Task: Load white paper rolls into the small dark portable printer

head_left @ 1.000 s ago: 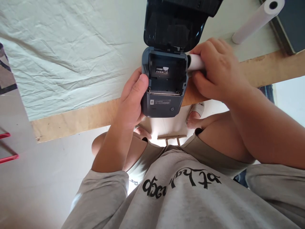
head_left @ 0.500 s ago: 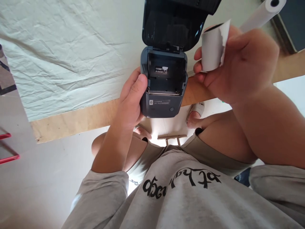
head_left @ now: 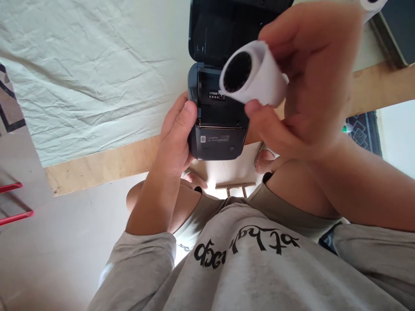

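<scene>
My left hand [head_left: 178, 131] grips the left side of a dark portable label printer [head_left: 214, 144], thumb along its edge. The printer's black lid [head_left: 212, 34] is swung up, so the paper bay shows a small printed sticker inside. In my right hand [head_left: 311, 82] is a white paper roll [head_left: 267, 82], pinched between thumb and fingers. The roll is tilted, its dark hollow core facing left, and it hangs over the right part of the bay. My right hand and the roll hide part of the lid and the printer's right side.
A pale wrinkled cloth [head_left: 97, 77] covers the table, whose wooden edge [head_left: 103, 160] runs below the printer. At the upper right are another white roll [head_left: 372, 5], partly cut off, and a dark flat object [head_left: 397, 30]. Red bars [head_left: 16, 218] show at far left.
My right hand has brought the paper roll left to the printer and turned it, so its dark core now faces left. The printer in my left hand has shifted slightly left.
</scene>
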The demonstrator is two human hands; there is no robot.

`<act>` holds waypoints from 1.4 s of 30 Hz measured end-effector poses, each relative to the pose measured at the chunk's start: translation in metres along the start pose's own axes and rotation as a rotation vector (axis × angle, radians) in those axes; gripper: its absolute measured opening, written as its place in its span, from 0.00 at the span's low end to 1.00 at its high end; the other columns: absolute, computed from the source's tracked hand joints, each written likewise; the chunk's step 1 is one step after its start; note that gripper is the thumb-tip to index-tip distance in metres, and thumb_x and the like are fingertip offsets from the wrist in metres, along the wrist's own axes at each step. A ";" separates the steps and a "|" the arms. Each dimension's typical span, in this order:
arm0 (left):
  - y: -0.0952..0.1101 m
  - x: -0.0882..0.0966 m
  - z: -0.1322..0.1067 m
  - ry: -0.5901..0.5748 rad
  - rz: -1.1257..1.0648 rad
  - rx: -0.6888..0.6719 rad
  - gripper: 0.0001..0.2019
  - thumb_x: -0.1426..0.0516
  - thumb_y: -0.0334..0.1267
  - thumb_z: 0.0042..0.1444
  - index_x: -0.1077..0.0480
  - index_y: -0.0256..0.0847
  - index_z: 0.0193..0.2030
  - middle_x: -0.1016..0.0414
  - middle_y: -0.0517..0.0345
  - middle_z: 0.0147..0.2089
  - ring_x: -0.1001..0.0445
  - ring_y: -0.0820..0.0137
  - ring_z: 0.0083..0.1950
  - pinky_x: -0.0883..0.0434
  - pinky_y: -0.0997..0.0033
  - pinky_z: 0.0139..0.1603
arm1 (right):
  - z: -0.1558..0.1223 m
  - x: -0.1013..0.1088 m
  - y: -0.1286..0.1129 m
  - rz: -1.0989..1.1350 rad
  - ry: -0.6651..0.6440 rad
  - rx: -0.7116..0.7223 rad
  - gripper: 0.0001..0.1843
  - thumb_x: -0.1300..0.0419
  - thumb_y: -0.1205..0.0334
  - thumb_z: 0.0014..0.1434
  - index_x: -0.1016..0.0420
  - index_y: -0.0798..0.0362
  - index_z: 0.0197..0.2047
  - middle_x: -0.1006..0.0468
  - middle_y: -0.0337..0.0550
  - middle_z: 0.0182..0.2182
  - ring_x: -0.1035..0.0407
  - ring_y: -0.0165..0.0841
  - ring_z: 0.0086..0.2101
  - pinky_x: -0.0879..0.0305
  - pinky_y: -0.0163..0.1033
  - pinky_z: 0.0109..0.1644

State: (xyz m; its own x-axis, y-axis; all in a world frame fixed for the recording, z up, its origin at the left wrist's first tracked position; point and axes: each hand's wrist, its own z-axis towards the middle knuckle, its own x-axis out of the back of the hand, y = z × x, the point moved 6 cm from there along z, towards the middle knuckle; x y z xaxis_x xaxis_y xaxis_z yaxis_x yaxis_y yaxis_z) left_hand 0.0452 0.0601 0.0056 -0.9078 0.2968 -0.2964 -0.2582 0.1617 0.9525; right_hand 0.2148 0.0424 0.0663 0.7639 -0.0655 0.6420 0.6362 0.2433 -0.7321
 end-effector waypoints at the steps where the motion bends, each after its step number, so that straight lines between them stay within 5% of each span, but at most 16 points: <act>1: 0.000 0.000 0.000 -0.002 0.004 -0.018 0.30 0.52 0.68 0.60 0.26 0.45 0.47 0.22 0.55 0.47 0.31 0.55 0.65 0.28 0.59 0.58 | 0.001 -0.001 -0.007 -0.059 0.000 0.062 0.20 0.46 0.48 0.58 0.37 0.41 0.53 0.28 0.35 0.53 0.30 0.37 0.52 0.31 0.49 0.56; 3: 0.000 -0.001 0.001 0.004 -0.013 -0.050 0.29 0.53 0.67 0.61 0.26 0.45 0.45 0.22 0.55 0.44 0.29 0.56 0.63 0.27 0.59 0.57 | 0.003 -0.003 -0.021 -0.196 0.039 0.193 0.14 0.47 0.56 0.58 0.36 0.44 0.48 0.25 0.36 0.49 0.28 0.36 0.48 0.31 0.47 0.51; 6: 0.001 -0.002 -0.001 0.039 -0.049 -0.047 0.26 0.55 0.62 0.65 0.26 0.45 0.46 0.23 0.54 0.44 0.26 0.57 0.60 0.25 0.58 0.54 | 0.007 -0.007 -0.026 -0.340 0.050 0.173 0.09 0.48 0.63 0.56 0.36 0.45 0.42 0.23 0.34 0.43 0.26 0.35 0.44 0.30 0.46 0.47; 12: 0.005 -0.001 -0.005 0.020 0.012 -0.006 0.23 0.50 0.61 0.63 0.26 0.46 0.46 0.23 0.53 0.46 0.25 0.56 0.57 0.26 0.57 0.54 | 0.010 -0.012 -0.027 -0.242 0.095 0.212 0.06 0.45 0.70 0.52 0.35 0.48 0.30 0.20 0.32 0.39 0.25 0.35 0.44 0.30 0.45 0.47; 17: 0.002 0.002 0.000 0.012 -0.067 -0.024 0.18 0.47 0.55 0.63 0.25 0.44 0.45 0.23 0.55 0.44 0.24 0.62 0.51 0.28 0.61 0.56 | 0.003 -0.012 -0.030 -0.280 0.160 0.293 0.06 0.43 0.68 0.55 0.33 0.49 0.29 0.21 0.36 0.35 0.27 0.36 0.40 0.31 0.46 0.45; 22: -0.001 0.001 0.000 -0.101 -0.116 -0.057 0.23 0.43 0.59 0.57 0.26 0.42 0.47 0.25 0.53 0.41 0.24 0.64 0.44 0.28 0.66 0.43 | -0.006 -0.015 -0.034 -0.147 0.134 0.538 0.03 0.41 0.66 0.56 0.32 0.51 0.31 0.22 0.36 0.34 0.29 0.31 0.37 0.31 0.42 0.42; 27: 0.005 0.004 -0.005 -0.069 -0.040 0.016 0.15 0.35 0.43 0.54 0.27 0.46 0.47 0.27 0.60 0.37 0.26 0.71 0.36 0.31 0.71 0.35 | -0.009 -0.019 -0.027 -0.097 0.077 0.614 0.06 0.40 0.57 0.59 0.29 0.50 0.35 0.22 0.38 0.38 0.29 0.33 0.40 0.31 0.45 0.43; 33: 0.003 0.004 0.000 -0.103 -0.021 -0.019 0.22 0.30 0.39 0.45 0.29 0.45 0.47 0.25 0.59 0.39 0.26 0.70 0.35 0.29 0.70 0.34 | -0.009 -0.013 -0.021 -0.151 0.147 0.535 0.10 0.42 0.52 0.62 0.28 0.48 0.42 0.23 0.41 0.42 0.30 0.34 0.43 0.32 0.47 0.48; 37: 0.002 0.003 -0.001 -0.135 -0.050 -0.063 0.21 0.33 0.42 0.49 0.29 0.45 0.50 0.25 0.57 0.41 0.25 0.69 0.37 0.27 0.69 0.35 | -0.005 -0.014 -0.016 -0.151 0.099 0.463 0.15 0.41 0.48 0.61 0.29 0.48 0.45 0.26 0.45 0.46 0.30 0.38 0.46 0.32 0.51 0.52; 40: 0.002 0.005 -0.001 -0.120 -0.035 -0.044 0.18 0.34 0.37 0.51 0.28 0.45 0.49 0.24 0.57 0.42 0.25 0.69 0.40 0.27 0.71 0.37 | -0.005 -0.003 -0.017 0.002 0.213 0.466 0.15 0.40 0.48 0.60 0.32 0.49 0.43 0.27 0.43 0.40 0.31 0.37 0.43 0.31 0.49 0.49; 42: 0.002 0.007 -0.001 -0.118 -0.020 -0.050 0.20 0.33 0.34 0.49 0.27 0.45 0.50 0.24 0.56 0.43 0.25 0.69 0.41 0.27 0.72 0.38 | -0.004 0.008 -0.009 0.089 0.334 0.331 0.14 0.42 0.50 0.60 0.34 0.47 0.44 0.29 0.42 0.41 0.31 0.36 0.44 0.31 0.46 0.46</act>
State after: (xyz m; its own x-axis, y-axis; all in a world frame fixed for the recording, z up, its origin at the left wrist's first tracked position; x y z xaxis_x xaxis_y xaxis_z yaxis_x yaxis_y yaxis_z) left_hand 0.0376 0.0619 0.0057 -0.8578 0.4031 -0.3188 -0.2945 0.1227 0.9477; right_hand 0.2152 0.0354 0.0773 0.8413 -0.3250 0.4318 0.5395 0.5538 -0.6343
